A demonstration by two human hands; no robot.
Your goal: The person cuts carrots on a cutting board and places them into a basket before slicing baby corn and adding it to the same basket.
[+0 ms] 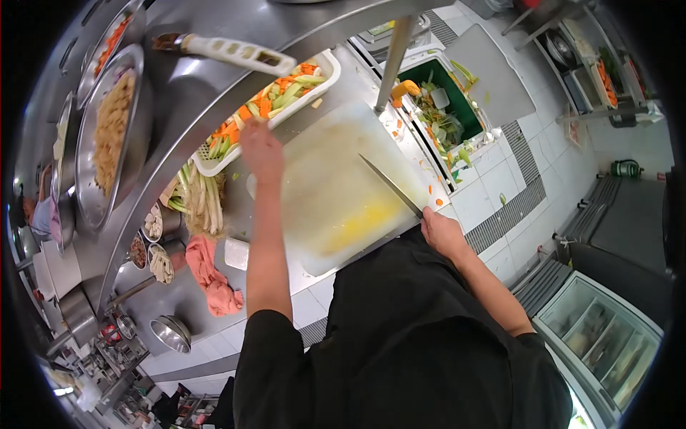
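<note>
My right hand is closed round the handle of a kitchen knife, its blade slanting over the white cutting board. Yellow stains and a few small bits mark the board's near side. At the near rim of a white perforated basket is my left hand, smeared by motion, so its fingers do not show clearly. Cut carrot and celery pieces fill the basket. Left of it lies a bunch of green onions with the roots on.
A steel shelf overhangs the left, bearing a peeler-like white-handled tool and a steel bowl of tan food. A pinkish cloth lies on the counter. Right of the board stands a green-lined scrap bin.
</note>
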